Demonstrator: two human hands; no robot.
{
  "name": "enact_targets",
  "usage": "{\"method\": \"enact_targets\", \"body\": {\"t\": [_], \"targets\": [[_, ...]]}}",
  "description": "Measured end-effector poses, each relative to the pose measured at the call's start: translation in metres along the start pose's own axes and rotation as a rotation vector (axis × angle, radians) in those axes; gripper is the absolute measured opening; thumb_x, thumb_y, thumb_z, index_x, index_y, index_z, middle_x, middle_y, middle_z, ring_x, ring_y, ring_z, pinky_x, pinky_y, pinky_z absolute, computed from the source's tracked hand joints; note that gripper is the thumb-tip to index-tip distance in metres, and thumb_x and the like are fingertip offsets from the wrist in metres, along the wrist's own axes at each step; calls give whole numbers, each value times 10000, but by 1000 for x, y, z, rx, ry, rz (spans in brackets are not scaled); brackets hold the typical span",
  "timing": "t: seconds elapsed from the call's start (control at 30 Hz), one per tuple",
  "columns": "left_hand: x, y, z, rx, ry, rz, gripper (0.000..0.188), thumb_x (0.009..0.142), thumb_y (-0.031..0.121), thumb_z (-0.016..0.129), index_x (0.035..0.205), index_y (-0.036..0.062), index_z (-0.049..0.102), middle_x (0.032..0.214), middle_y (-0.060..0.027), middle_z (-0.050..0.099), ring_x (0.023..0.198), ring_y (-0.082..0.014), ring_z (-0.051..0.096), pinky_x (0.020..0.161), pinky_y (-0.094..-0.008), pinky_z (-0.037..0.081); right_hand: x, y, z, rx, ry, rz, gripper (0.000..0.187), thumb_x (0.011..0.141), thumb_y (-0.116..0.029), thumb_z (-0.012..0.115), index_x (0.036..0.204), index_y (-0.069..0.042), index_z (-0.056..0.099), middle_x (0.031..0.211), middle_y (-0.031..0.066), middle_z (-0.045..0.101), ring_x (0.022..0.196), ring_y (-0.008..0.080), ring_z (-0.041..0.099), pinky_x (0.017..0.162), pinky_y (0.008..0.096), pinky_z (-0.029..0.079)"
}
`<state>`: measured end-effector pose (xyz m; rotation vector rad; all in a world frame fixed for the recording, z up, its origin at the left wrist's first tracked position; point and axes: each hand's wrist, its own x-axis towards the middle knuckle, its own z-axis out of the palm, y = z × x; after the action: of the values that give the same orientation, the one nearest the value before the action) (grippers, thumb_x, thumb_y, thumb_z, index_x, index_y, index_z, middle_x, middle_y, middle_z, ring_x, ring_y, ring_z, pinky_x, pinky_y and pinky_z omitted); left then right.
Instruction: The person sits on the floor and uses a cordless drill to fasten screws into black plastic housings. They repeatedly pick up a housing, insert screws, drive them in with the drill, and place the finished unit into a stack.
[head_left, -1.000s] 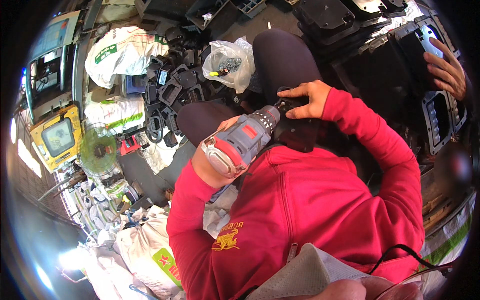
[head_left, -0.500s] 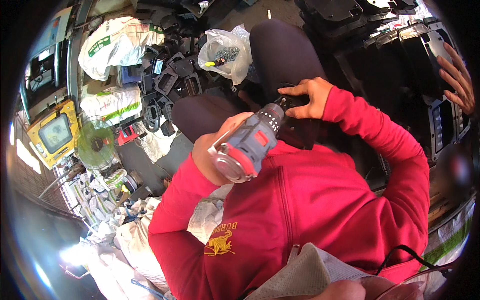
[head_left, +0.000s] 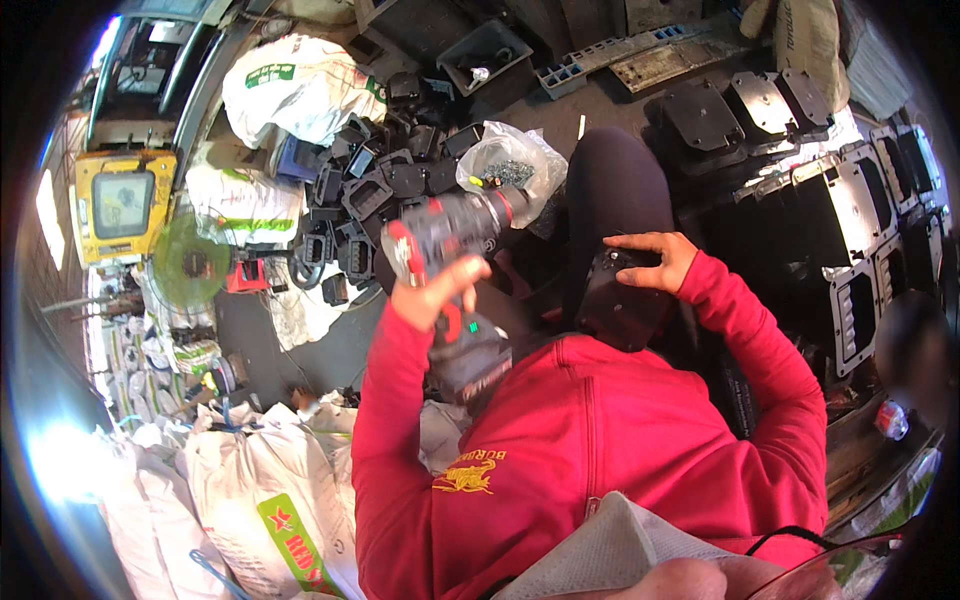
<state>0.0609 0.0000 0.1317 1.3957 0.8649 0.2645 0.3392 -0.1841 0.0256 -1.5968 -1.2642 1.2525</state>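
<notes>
My left hand [head_left: 440, 292] grips a grey and red cordless drill [head_left: 462, 232], slightly blurred, its chuck pointing away to the right. The drill is clear of the black part and close to a clear plastic bag [head_left: 545, 160] of small metal screws [head_left: 512, 174]. My right hand [head_left: 655, 262] holds a black box-shaped part [head_left: 625, 312] against my lap and right thigh. Thumb and forefinger spread over its far end, where a small shiny screw head shows between them. The other fingers are partly hidden.
Black housings [head_left: 405, 180] lie piled at the far left, and rows of black frames [head_left: 855, 320] stand at right. White sacks [head_left: 265, 460] fill the near left. A green fan [head_left: 190, 262] stands beside a yellow-framed panel [head_left: 122, 205]. A grey bin [head_left: 485, 58] sits at the back.
My left hand has drawn the drill off the black part, toward the left and the bag. My right hand keeps hold of the part. Another person's hand at the right edge is gone; the view shifted.
</notes>
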Motion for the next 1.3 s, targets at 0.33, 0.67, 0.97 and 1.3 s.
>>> {"method": "enact_targets", "body": {"t": [0.33,0.67,0.97,1.3], "targets": [[166,-129,-44,-108,175,-149,292,800,141,721,1056,84,595,870,-31,618,692,-140,605,451,-294,495,-8,-25,10,-419,209,-21,519,765,-359,730,1196,-89,630,1107,160,589,1029,327,584,909,375,468],[137,-122,-34,-184,218,55,278,811,141,722,1050,76,596,882,-30,624,737,-143,614,440,-285,495,1,-54,-1,-275,456,-321,428,801,-231,718,1192,-83,624,1259,131,546,1182,289,514,969,365,432],[-2,-11,-35,-256,-61,193,400,840,174,642,1177,15,498,843,-157,614,510,-190,574,449,-274,471,43,-71,38,1139,222,-58,483,954,-226,515,1402,-91,394,1358,111,477,1221,233,494,959,363,443],[-67,15,-1,-30,-236,232,388,805,112,692,1131,-21,529,886,-138,634,583,-157,587,526,-268,492,21,-79,64,1339,101,-30,383,971,-267,500,1251,-8,529,1089,73,639,913,143,640,804,286,546]]}}
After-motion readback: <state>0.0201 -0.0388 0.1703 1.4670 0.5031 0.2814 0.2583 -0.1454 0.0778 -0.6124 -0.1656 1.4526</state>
